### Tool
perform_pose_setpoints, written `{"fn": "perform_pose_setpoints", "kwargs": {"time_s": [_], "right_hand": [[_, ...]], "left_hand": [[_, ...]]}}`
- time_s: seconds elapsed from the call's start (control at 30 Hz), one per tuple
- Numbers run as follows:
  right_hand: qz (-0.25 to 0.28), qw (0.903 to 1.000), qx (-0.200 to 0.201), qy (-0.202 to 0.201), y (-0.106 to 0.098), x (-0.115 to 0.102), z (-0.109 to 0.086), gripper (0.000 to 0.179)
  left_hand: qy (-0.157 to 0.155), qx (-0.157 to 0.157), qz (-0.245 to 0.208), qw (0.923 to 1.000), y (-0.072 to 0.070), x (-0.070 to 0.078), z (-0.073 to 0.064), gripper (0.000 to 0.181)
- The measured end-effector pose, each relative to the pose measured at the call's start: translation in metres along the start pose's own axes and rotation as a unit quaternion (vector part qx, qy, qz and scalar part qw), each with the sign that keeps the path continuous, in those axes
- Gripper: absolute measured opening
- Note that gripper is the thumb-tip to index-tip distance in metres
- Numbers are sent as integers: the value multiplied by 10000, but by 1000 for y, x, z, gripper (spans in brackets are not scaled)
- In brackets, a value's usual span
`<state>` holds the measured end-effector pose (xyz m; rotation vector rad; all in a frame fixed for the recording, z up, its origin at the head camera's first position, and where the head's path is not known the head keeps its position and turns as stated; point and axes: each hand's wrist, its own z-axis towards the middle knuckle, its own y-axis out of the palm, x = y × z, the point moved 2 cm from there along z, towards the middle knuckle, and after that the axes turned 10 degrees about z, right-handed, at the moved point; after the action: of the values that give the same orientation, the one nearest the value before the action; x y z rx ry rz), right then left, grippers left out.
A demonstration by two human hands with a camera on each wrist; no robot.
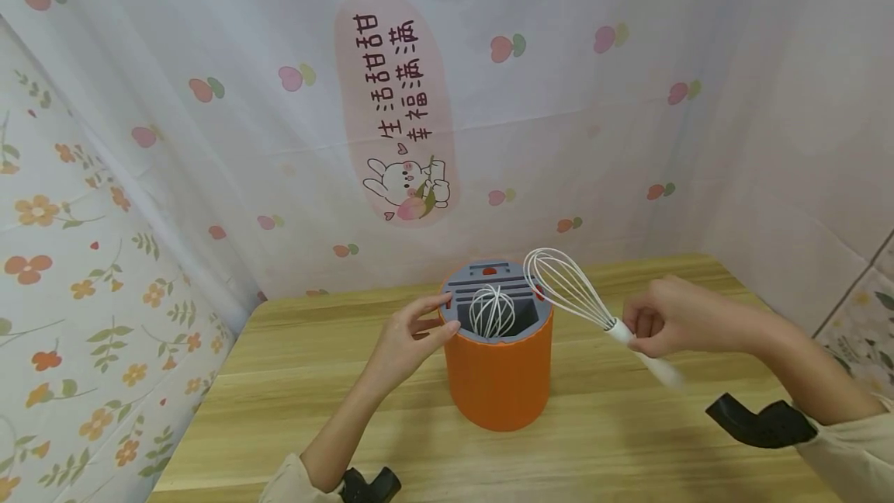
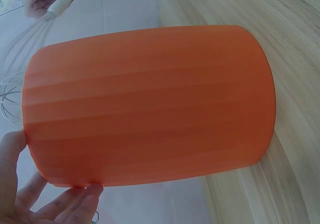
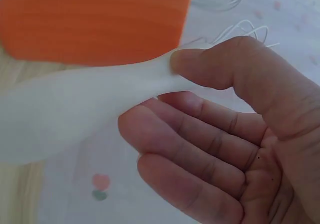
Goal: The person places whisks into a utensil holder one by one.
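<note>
An orange utensil holder (image 1: 499,383) with a grey slotted top stands upright on the wooden table. My left hand (image 1: 412,332) grips its rim from the left, with the thumb at the front and the fingers on the side, as the left wrist view also shows. Inside the large front compartment sits one whisk (image 1: 492,310), wire loops upward, its handle hidden. To the right of the holder, my right hand (image 1: 660,317) pinches a second whisk (image 1: 573,286) near the top of its white handle (image 3: 90,97). This whisk is tilted, its wires up and left, overlapping the holder's right rim in the head view.
The wooden table (image 1: 314,363) reaches back to a white curtain (image 1: 559,138) printed with fruit and a rabbit. A flowered cloth (image 1: 84,293) hangs at the left. Narrow slots (image 1: 489,286) lie behind the holder's large compartment.
</note>
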<state>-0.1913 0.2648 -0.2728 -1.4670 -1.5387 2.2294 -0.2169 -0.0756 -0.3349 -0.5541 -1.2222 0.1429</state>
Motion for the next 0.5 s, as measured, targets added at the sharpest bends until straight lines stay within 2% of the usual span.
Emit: {"fn": "perform_pose_setpoints", "kwargs": {"time_s": [0.23, 0.5], "right_hand": [[184, 9995, -111, -241, -5, -26, 24, 5], [395, 9948, 147, -923, -10, -51, 57, 4]], "left_hand": [[89, 20, -12, 10000, -1, -4, 0, 43], [57, 59, 15, 10000, -1, -4, 0, 42]]}}
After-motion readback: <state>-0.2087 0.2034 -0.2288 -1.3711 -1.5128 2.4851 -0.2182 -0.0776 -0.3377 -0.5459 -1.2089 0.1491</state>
